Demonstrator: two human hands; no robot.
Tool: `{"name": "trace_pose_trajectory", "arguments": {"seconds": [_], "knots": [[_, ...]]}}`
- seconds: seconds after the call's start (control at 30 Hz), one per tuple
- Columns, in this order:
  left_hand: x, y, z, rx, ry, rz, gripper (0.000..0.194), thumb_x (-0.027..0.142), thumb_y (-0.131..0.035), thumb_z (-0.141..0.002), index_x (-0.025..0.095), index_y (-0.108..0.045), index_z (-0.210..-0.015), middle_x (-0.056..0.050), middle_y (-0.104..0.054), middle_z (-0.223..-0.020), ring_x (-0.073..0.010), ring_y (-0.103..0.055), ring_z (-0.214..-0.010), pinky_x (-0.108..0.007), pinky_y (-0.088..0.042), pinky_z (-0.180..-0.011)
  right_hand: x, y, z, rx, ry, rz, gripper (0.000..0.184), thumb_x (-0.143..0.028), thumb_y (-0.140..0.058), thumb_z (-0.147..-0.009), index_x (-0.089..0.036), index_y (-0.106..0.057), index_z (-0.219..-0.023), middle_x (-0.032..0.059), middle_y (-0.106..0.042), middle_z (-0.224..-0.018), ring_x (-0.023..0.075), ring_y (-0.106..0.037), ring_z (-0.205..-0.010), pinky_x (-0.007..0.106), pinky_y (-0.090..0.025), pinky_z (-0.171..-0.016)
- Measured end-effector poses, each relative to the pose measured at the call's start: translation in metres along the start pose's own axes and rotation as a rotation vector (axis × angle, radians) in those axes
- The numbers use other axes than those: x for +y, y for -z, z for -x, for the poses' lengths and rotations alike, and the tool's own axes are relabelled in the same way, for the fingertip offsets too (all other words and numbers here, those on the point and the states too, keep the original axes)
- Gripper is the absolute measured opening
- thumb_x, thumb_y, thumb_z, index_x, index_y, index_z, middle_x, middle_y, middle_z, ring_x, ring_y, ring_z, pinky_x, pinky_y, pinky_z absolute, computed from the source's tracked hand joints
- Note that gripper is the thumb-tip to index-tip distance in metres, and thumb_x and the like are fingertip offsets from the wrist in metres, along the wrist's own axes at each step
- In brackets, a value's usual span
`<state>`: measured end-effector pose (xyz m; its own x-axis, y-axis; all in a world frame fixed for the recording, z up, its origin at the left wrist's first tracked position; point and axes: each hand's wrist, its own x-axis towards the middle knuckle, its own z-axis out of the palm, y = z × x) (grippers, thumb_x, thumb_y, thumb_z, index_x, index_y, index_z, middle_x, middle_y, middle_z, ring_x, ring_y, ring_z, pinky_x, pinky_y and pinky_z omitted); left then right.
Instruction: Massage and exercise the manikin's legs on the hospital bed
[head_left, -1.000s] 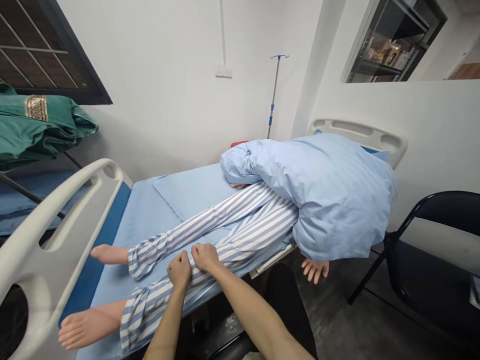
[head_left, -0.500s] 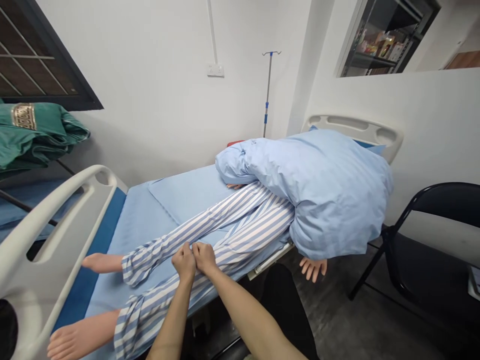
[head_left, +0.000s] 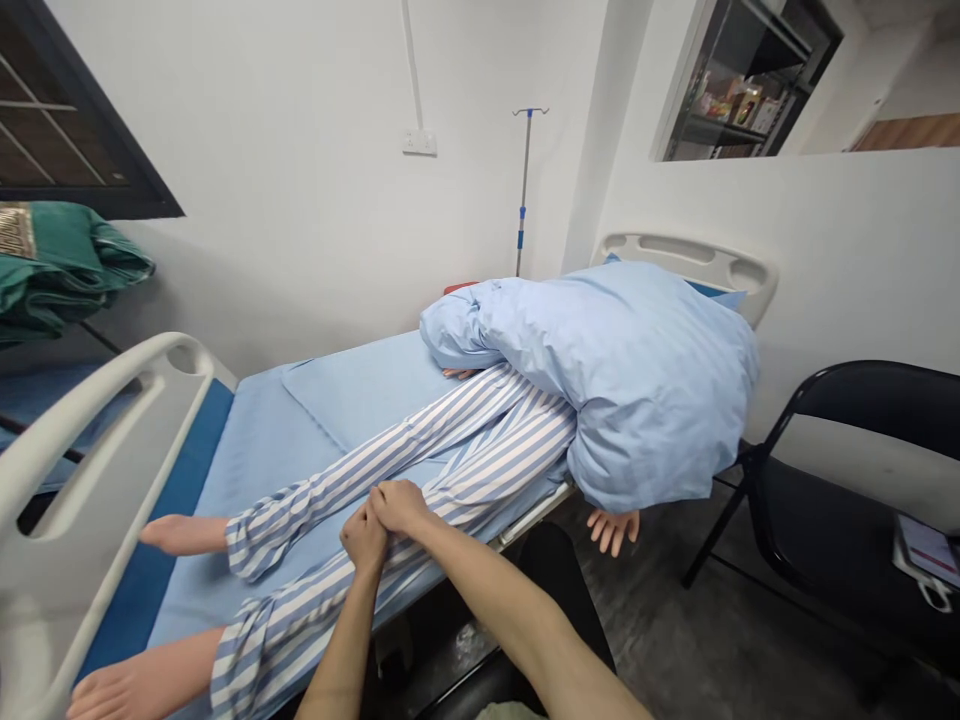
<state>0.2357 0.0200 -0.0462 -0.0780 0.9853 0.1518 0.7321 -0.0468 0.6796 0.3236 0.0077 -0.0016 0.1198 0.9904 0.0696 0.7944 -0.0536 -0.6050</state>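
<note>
Striped trousers (head_left: 487,470) lie lengthwise on the bed (head_left: 360,390), dressing a manikin's legs, and over the near leg the left hand (head_left: 364,538) and right hand (head_left: 400,507) meet, touching, fingers curled in! Whether they pinch cloth, I can't tell. Bare feet (head_left: 146,675) point to the bed's foot end; a light-blue quilt (head_left: 637,380) bulges at its head end. Behind the bed stands an IV pole (head_left: 525,170); beside its head end, a black chair (head_left: 810,520).

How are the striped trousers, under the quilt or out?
Mostly out: the striped trousers lie uncovered along most of both legs; the quilt hides only their top.
</note>
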Motion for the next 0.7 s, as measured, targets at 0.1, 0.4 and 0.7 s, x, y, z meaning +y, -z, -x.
{"name": "trace_pose_trajectory", "arguments": {"seconds": [0.1, 0.4, 0.7], "knots": [[0.003, -0.002, 0.001, -0.028, 0.001, 0.015, 0.039, 0.037, -0.034, -0.084, 0.019, -0.039, -0.05, -0.001, -0.043, -0.051, -0.0124, -0.035, -0.055, -0.025, -0.024, -0.056, 0.008, 0.02, 0.001, 0.011, 0.055, 0.058, 0.038, -0.032, -0.035, -0.095, -0.019, -0.07, -0.091, 0.0058, -0.072, -0.092, 0.0178, -0.063, -0.082, 0.025, -0.042, -0.071], [0.009, -0.002, 0.002, -0.031, -0.015, 0.015, 0.039, 0.037, -0.039, -0.08, 0.019, -0.034, -0.047, 0.002, -0.032, -0.049, -0.0111, -0.031, -0.053, -0.026, -0.023, -0.056, 0.05, -0.008, 0.015, 0.167, -0.158, 0.085, 0.04, -0.037, -0.033, -0.097, -0.022, -0.069, -0.087, 0.0033, -0.071, -0.082, 0.0157, -0.062, -0.071, 0.024, -0.04, -0.066], [0.059, -0.02, -0.011, 0.04, 0.124, 0.462, 0.034, 0.036, -0.046, -0.075, 0.02, -0.037, -0.046, 0.005, -0.03, -0.042, -0.0104, -0.033, -0.047, -0.024, -0.03, -0.051, 0.057, -0.001, 0.007, 0.267, -0.21, -0.165, 0.043, -0.034, -0.033, -0.098, -0.021, -0.065, -0.074, 0.0007, -0.067, -0.071, 0.0122, -0.056, -0.066, 0.022, -0.033, -0.059]]}}
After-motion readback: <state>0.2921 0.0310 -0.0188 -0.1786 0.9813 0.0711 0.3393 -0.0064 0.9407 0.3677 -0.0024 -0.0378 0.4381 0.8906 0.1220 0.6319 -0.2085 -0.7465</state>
